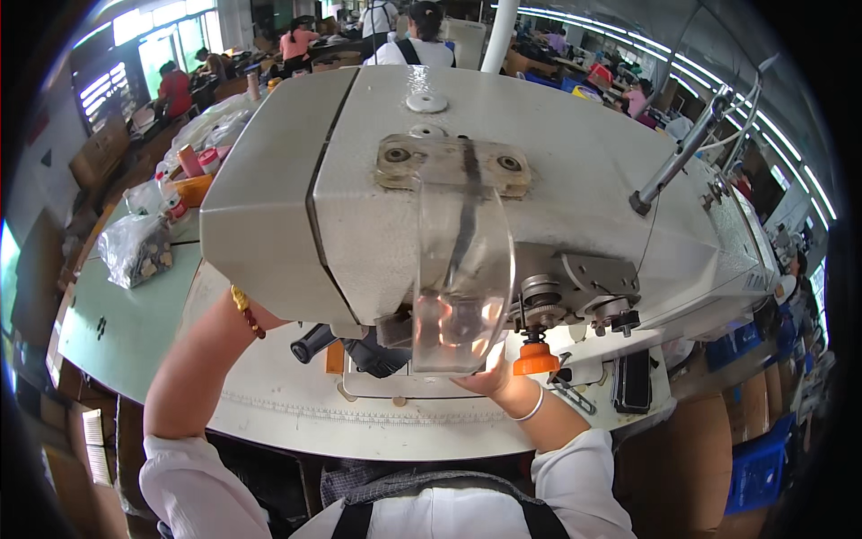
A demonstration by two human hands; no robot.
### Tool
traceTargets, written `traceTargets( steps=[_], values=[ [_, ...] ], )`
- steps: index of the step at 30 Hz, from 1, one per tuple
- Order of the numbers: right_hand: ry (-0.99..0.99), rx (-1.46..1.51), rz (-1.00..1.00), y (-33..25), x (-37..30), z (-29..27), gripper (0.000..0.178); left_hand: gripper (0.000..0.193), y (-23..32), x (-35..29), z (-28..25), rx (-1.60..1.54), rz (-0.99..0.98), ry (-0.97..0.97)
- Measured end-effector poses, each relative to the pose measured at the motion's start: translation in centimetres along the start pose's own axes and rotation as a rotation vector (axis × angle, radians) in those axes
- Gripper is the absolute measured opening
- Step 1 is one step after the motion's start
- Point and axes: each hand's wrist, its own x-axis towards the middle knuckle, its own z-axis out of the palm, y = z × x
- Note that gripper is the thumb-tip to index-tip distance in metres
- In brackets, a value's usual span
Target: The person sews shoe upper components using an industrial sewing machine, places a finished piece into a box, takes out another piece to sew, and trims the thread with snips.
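Note:
A large grey industrial sewing machine [467, 171] fills the middle of the view, with a clear plastic guard [462, 278] hanging at its front. My left hand is hidden behind the machine head; only the forearm with a beaded bracelet [247, 310] shows. My right hand [485, 377] reaches up under the guard near the needle area, its fingers mostly hidden, with a white bangle on the wrist. A dark piece of material [373, 355] lies under the machine head. An orange knob [536, 359] sits just right of my right hand.
The white machine bed [296, 404] sits in a pale green table [126, 314]. A plastic bag of small parts [135, 247] and thread cones [193, 162] lie at the left. A black device [633, 382] rests at the right. Other people work in the background.

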Motion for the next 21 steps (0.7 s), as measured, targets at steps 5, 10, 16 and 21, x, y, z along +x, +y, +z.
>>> traceTargets(
  steps=[5, 10, 16, 21],
  values=[
    [0.240, 0.933, 0.302, -0.4, 0.4, 1.1, 0.043, 0.027, 2.9, -5.4, 1.4, 0.470, 0.137, 0.342],
    [0.198, 0.446, 0.149, -0.1, 0.5, 0.1, 0.034, 0.029, 6.5, -8.4, 7.3, 0.438, 0.198, 0.587],
    [0.220, 0.308, 0.103, -0.5, 0.6, -0.4, 0.021, 0.044, 7.2, -6.6, 13.9, 0.379, 0.290, 0.688],
    [0.184, 0.609, 0.316, -0.5, -0.4, 0.6, 0.021, 0.034, 6.6, -6.1, 14.2, 0.305, 0.383, 0.804]
  ],
)
